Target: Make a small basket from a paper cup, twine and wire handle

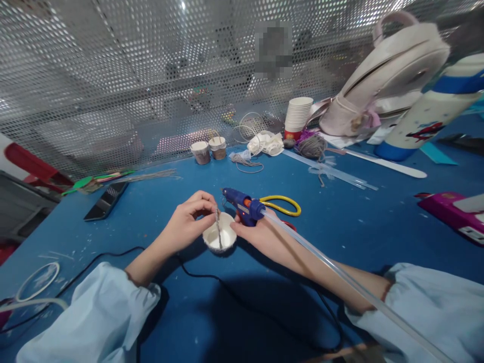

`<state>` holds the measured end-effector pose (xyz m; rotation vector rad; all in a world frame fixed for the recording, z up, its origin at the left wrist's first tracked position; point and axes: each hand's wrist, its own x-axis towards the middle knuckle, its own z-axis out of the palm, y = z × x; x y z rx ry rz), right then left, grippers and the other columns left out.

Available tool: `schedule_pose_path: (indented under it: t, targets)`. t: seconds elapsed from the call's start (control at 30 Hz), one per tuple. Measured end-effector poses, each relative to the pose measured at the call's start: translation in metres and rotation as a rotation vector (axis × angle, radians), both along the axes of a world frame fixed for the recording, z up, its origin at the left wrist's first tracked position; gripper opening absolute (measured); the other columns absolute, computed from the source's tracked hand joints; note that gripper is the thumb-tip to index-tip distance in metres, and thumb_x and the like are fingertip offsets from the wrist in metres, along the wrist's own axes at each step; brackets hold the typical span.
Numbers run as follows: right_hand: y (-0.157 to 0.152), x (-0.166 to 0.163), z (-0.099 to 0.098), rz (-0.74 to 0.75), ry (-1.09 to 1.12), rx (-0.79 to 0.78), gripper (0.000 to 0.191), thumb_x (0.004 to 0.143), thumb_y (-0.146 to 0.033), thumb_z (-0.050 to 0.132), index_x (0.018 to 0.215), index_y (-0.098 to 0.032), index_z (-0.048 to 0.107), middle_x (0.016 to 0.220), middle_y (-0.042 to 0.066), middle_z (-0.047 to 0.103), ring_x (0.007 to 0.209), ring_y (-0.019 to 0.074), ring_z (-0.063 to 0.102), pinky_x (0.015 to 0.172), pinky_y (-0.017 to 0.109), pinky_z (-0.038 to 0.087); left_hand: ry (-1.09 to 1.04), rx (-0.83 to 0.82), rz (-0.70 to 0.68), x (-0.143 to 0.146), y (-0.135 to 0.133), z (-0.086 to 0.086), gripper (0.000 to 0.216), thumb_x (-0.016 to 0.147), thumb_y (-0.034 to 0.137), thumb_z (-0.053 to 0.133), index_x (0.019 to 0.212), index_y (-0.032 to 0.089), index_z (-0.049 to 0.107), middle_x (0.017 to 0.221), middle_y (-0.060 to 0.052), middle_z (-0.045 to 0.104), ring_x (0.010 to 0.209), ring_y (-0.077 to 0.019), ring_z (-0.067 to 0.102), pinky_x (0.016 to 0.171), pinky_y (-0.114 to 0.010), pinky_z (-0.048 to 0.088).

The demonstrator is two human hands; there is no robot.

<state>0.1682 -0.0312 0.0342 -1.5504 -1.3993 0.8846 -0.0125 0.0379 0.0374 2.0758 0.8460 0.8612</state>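
In front of me, a small white-lined cup with a rough grey outside sits tilted on the table, its opening facing me. A thin grey twisted cord runs across its mouth. My left hand pinches the upper end of this cord between thumb and fingers at the cup's far rim. My right hand is closed around the handle of a blue hot glue gun, its thumb close to the cup's right rim. The gun's nozzle points left, and a long clear glue stick trails from its back over my forearm.
Yellow-handled scissors lie behind the gun. Farther back stand two small cups, grey yarn, stacked paper cups and spare glue sticks. A phone lies left, a bottle stands right. A black cable crosses the front.
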Motion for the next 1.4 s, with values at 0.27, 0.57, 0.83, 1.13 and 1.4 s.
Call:
schedule_pose_path:
  t: [0.27,0.57,0.83,1.13,1.4]
  targets:
    - [0.001,0.000,-0.007,-0.001,0.019,0.033,0.015,0.069,-0.022,0.061,0.083,-0.020,0.057,0.069,-0.003,0.060,0.060,0.0143,0.052,0.057,0.027,0.037,-0.017,-0.014,-0.029,-0.001,0.000,0.002,0.013,0.082,0.026,0.062,0.073,0.017,0.064,0.083,-0.006,0.063,0.079,-0.0166,0.059,0.071,-0.029,0.048]
    - [0.001,0.000,-0.007,0.023,0.024,0.037,0.012,0.070,-0.024,0.061,0.080,-0.021,0.055,0.069,-0.003,0.059,0.062,0.0147,0.052,0.058,0.027,0.037,0.049,0.040,-0.032,0.000,0.000,0.004,0.013,0.083,0.026,0.059,0.075,0.017,0.062,0.083,-0.006,0.064,0.079,-0.0164,0.060,0.069,-0.028,0.047]
    - [0.001,-0.001,-0.011,0.030,0.045,0.061,0.011,0.071,-0.024,0.061,0.079,-0.021,0.054,0.070,-0.003,0.059,0.061,0.0140,0.051,0.056,0.026,0.036,0.071,0.116,-0.060,-0.002,0.000,0.003,0.010,0.086,0.021,0.057,0.077,0.017,0.061,0.084,-0.005,0.063,0.080,-0.0161,0.059,0.072,-0.028,0.047]
    - [0.003,-0.002,-0.013,0.029,0.078,0.053,0.013,0.070,-0.025,0.062,0.077,-0.021,0.052,0.071,-0.004,0.059,0.064,0.0139,0.053,0.060,0.026,0.038,0.132,0.289,-0.042,0.000,-0.003,0.004,0.014,0.088,0.019,0.053,0.077,0.018,0.059,0.082,-0.005,0.061,0.078,-0.0149,0.056,0.072,-0.027,0.045]
    - [0.003,-0.002,-0.013,0.014,0.082,0.036,0.013,0.070,-0.025,0.063,0.078,-0.020,0.055,0.072,-0.003,0.061,0.067,0.0148,0.055,0.064,0.027,0.041,0.161,0.383,-0.063,-0.002,-0.003,0.003,0.013,0.089,0.015,0.051,0.079,0.017,0.059,0.083,-0.005,0.060,0.078,-0.0141,0.056,0.071,-0.025,0.045]
